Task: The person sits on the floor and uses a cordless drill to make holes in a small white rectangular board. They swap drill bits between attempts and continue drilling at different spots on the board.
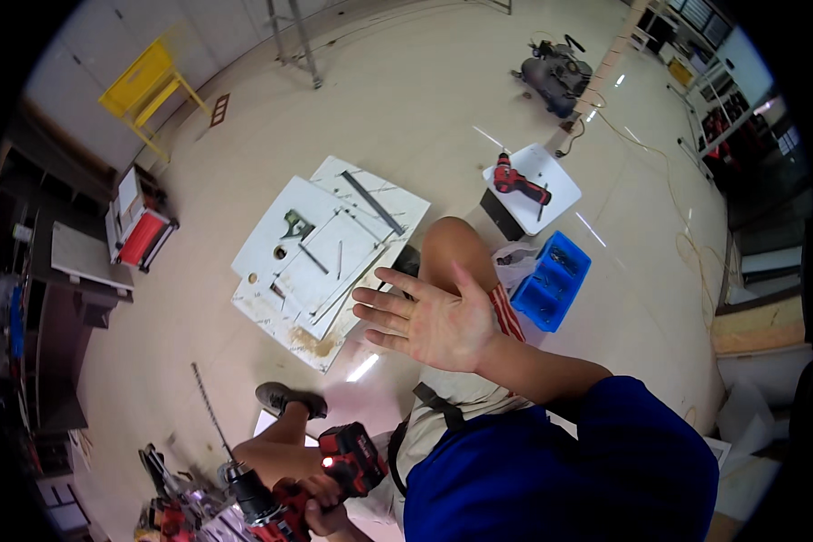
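My right hand point(443, 327) is stretched out in front of me, palm up toward my view, fingers spread, holding nothing. At the lower left my left hand point(323, 506) is wrapped round the handle of a red and black cordless drill point(251, 495). A long twist bit point(210, 404) points up and away from its chuck, and a small light glows near the battery. Beyond my right hand, white boards point(266, 217) lie stacked on the floor. On them are a dark metal strip point(370, 203), a dark green tool point(294, 223), and a pencil point(340, 259).
A second red drill point(519, 181) rests on a white-topped box point(560, 172). Beside my knee sits a blue divided tray point(565, 316) of small hardware. Farther off are a compressor point(556, 79), a yellow stand point(144, 83) and a yellow hose point(668, 181) along the floor.
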Demonstrator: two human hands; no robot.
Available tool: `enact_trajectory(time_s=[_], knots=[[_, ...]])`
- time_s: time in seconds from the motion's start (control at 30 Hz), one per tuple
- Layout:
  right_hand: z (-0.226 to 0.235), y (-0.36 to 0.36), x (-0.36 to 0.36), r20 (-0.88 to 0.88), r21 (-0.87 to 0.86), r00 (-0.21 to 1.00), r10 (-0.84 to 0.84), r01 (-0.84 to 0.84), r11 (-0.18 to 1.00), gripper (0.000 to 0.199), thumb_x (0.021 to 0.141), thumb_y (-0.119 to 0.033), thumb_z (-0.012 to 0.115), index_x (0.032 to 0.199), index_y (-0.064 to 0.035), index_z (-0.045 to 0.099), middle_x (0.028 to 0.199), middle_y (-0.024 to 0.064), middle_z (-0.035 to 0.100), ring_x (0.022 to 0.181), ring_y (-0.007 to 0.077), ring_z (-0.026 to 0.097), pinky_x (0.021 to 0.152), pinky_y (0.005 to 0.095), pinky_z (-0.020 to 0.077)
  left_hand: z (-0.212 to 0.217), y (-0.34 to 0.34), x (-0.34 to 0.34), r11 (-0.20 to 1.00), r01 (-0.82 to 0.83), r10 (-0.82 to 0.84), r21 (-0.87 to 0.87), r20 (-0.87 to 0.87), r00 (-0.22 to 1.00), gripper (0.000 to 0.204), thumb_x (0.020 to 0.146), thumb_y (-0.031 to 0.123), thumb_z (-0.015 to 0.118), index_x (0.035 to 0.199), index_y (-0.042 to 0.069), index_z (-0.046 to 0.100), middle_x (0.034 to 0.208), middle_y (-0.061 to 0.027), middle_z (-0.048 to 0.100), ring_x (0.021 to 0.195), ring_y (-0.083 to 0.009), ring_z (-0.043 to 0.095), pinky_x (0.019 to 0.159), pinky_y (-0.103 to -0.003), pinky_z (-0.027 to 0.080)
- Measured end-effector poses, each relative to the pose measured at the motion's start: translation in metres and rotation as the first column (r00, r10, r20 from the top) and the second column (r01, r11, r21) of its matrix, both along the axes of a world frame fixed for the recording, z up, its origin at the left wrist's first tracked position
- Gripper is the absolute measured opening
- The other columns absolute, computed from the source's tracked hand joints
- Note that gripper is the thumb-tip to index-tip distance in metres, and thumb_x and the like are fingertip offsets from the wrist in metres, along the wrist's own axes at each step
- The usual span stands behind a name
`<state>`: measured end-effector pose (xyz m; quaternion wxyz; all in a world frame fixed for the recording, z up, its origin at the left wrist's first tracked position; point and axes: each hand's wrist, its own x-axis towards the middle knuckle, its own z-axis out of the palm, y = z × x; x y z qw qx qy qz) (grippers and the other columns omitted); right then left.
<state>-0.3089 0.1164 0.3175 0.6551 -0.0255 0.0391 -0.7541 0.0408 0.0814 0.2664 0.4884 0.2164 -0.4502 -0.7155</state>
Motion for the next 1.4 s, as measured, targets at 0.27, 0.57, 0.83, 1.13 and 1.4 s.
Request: enact_trajectory(time_s=[0.27,0.57,0.83,1.13,1.4], knots=[[0.014,0.011,-0.012,-0.018,-0.044,0.997,-0.077,0.076,0.996,0.084,0.091,-0.073,0.034,0.146,-0.0094,0.037,0.152,0.0216,0.034,0.141,0.0342,0.031,0.113,0.0486,0.0278,-0.01,-0.003,0.014,0.985,0.098,-0.093,0.144,-0.046,0.995,0.034,0.087,0.023,0.057,0.115,0.004,0.055,0.071,-0.0013,0.042,0.066,-0.0161,0.043,0.064,-0.031,0.039],[0.006,0.003,-0.016,-0.015,0.06,0.995,-0.094,0.094,0.994,0.088,0.088,-0.073,0.039,0.148,-0.0093,0.036,0.151,0.0182,0.037,0.14,0.0318,0.033,0.115,0.05,0.0256,-0.009,0.008,-0.015,0.996,0.055,-0.057,0.074,0.028,0.998,0.047,0.088,0.02,0.055,0.128,0.003,0.039,0.066,-0.0011,0.04,0.054,-0.0122,0.04,0.053,-0.028,0.038],[0.004,0.007,-0.018,-0.044,0.085,0.993,-0.105,0.109,0.99,0.087,0.087,-0.073,0.04,0.146,-0.0094,0.037,0.151,0.0177,0.038,0.14,0.0313,0.034,0.114,0.05,0.027,-0.008,0.008,-0.017,0.988,0.037,-0.043,0.152,0.039,0.998,0.048,0.087,0.023,0.063,0.125,0.005,0.04,0.064,-0.0015,0.042,0.054,-0.0141,0.043,0.053,-0.03,0.038],[-0.043,-0.005,-0.054,-0.465,-0.108,0.831,-0.305,0.289,0.951,0.069,0.092,-0.043,0.058,0.143,-0.002,0.037,0.141,0.0251,0.046,0.131,0.0383,0.045,0.111,0.0496,0.0319,-0.015,0.012,-0.018,0.989,0.05,-0.056,0.136,0.041,0.998,0.046,0.088,0.02,0.056,0.128,0.004,0.044,0.066,-0.0004,0.04,0.056,-0.0128,0.041,0.055,-0.029,0.037],[-0.104,0.014,-0.173,-0.752,-0.115,-0.615,0.238,0.478,0.871,0.033,0.087,-0.01,0.065,0.118,0.0035,0.062,0.126,0.0214,0.06,0.121,0.0357,0.056,0.105,0.0389,0.0414,0.0,0.005,-0.028,0.968,0.083,-0.101,0.237,0.066,0.993,0.05,0.085,0.025,0.067,0.126,0.005,0.047,0.063,0.0005,0.041,0.053,-0.0129,0.042,0.054,-0.03,0.038]])
